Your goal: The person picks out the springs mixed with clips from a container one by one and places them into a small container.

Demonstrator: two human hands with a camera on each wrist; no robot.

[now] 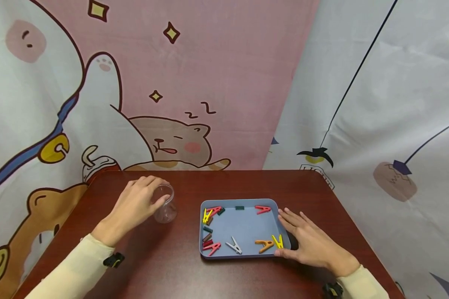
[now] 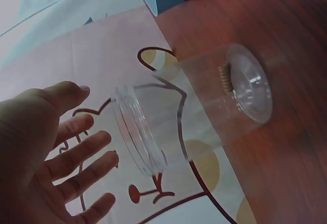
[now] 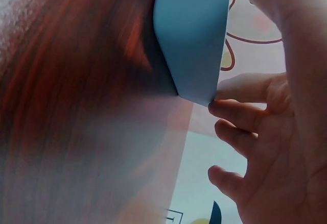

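Head view: L hand (image 1: 137,200), fingers loose, gripping nothing, by upright clear jar (image 1: 166,214) left of blue tray (image 1: 239,228); R hand (image 1: 311,241), fingers extended, touches tray's right edge. Coil spring (image 2: 225,79) in jar; prob. mid-sort, next move likely needs pinching another spring (image 1: 208,229).

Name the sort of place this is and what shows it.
Probably an indoor spot set up for tabletop work: cartoon-printed cloth hangs behind a brown table, on which a tray of clips lies.
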